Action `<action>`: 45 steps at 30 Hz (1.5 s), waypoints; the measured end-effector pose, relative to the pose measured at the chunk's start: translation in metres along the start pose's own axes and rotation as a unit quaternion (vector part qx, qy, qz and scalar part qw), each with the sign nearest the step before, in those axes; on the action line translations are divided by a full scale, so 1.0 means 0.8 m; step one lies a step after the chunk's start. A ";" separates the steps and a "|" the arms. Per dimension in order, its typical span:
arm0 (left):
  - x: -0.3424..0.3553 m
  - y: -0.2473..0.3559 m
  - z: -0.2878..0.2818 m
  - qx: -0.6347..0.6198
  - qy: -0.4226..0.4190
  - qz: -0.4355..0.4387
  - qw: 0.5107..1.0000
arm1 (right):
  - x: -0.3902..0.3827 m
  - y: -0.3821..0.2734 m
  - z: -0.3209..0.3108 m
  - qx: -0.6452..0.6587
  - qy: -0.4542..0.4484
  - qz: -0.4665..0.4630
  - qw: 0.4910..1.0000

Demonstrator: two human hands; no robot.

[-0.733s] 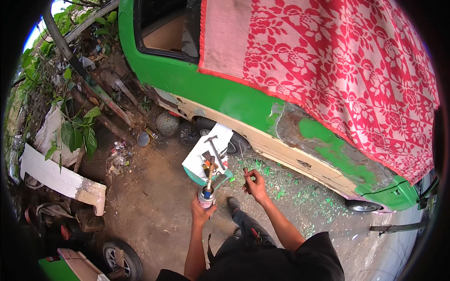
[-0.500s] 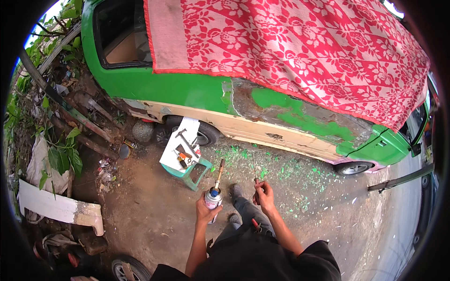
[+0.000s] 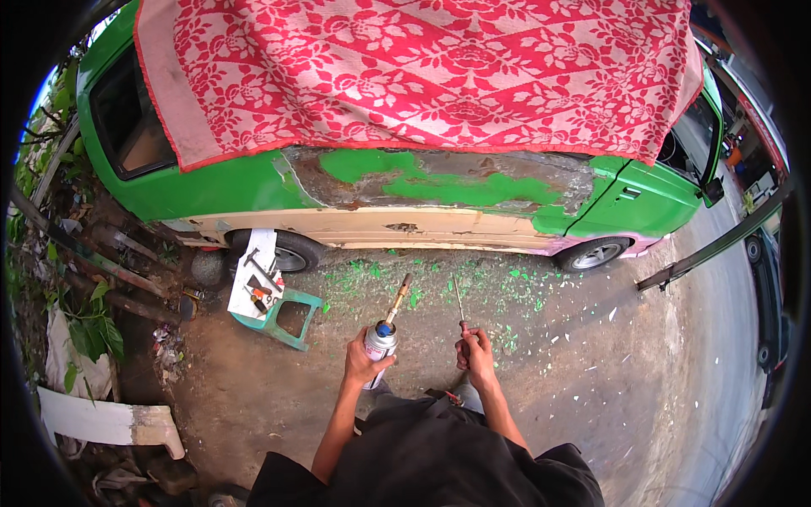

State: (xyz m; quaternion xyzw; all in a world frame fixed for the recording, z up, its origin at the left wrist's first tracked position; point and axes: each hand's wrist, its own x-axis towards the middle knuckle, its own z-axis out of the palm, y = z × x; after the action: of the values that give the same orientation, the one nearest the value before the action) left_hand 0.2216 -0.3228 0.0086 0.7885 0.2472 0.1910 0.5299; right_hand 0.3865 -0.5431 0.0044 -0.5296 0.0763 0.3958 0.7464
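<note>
My left hand [image 3: 361,363] is wrapped round a gas torch [image 3: 379,341], a white can with a blue valve and a brass nozzle pointing up and away from me. In my right hand [image 3: 477,355] is a screwdriver [image 3: 460,308], gripped by its dark red handle, its long thin shaft pointing away. Both hands are held apart in front of my body, over the ground. Beyond them stands a green and cream van [image 3: 405,226]; its side panel has a large patch [image 3: 363,182] of stripped, brownish-grey surface with green paint left on it.
A red floral cloth [image 3: 422,76] drapes over the van. Left of me, a teal stool [image 3: 296,325] bears a white sheet with a hammer [image 3: 262,269] and other tools. Green paint flakes [image 3: 372,270] litter the ground. A post [image 3: 718,232] slants in at right; a white panel [image 3: 101,421] lies at left.
My view has swung to the right, so the van and stool appear farther left. My feet have dropped out of sight. Both hands keep hold of the torch and the screwdriver.
</note>
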 end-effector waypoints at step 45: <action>0.360 0.032 0.610 -0.096 0.096 -0.239 0.961 | 0.449 -0.408 -0.376 -0.268 -0.046 0.096 0.958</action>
State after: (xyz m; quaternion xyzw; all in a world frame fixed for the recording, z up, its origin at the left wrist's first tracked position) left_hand 0.7330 -0.5218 -0.1344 0.6299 0.4587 0.1566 0.6069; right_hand 0.9401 -0.6565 -0.0773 -0.6818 -0.0162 0.4950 0.5384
